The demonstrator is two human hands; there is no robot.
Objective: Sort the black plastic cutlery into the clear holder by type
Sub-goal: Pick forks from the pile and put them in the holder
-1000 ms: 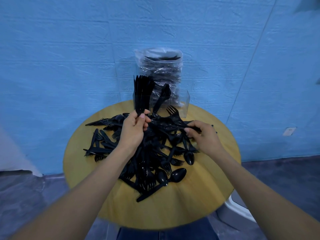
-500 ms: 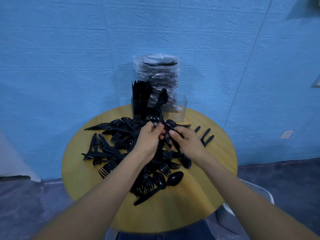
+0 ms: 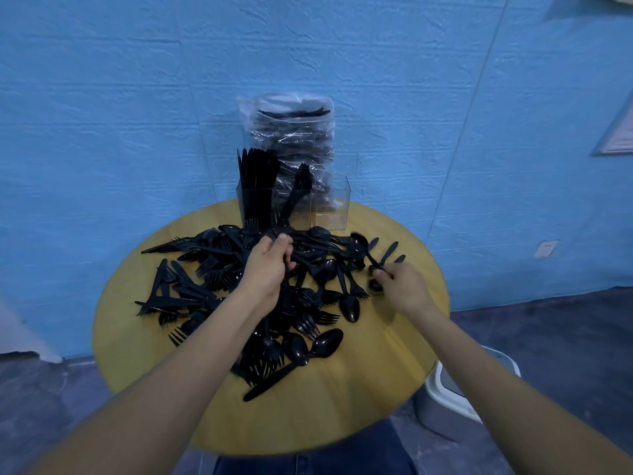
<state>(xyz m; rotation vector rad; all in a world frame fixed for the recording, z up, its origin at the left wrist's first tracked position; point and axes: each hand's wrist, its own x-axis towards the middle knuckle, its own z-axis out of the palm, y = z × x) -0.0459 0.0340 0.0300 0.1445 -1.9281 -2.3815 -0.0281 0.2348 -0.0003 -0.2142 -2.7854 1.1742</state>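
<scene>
— Since half a second ago the hands have parted: the right hand (image 3: 404, 289) has swung out to the right edge of the pile, pinching a black spoon (image 3: 363, 246) by its handle, bowl lifted and blurred.

— And the left?

— The left hand (image 3: 270, 265) sits at the back of the cutlery pile (image 3: 274, 303), fingers curled round some black pieces; which type I cannot tell.

— How far along is the sorting?

— I'd judge it is early. The clear holder (image 3: 294, 204) stands at the far edge of the tabletop (image 3: 342, 406). Its left compartment is packed with upright pieces, the middle one has only a few leaning, and the right one looks empty. Most forks, spoons and knives lie loose on the wood, a few knives (image 3: 388, 252) apart at the right.

— Anything behind the holder?

— A clear plastic bag (image 3: 291, 132) stuffed with more black cutlery, against the blue wall.

— Any brand or writing?

— None that I can read, on the holder, bag or cutlery.
</scene>
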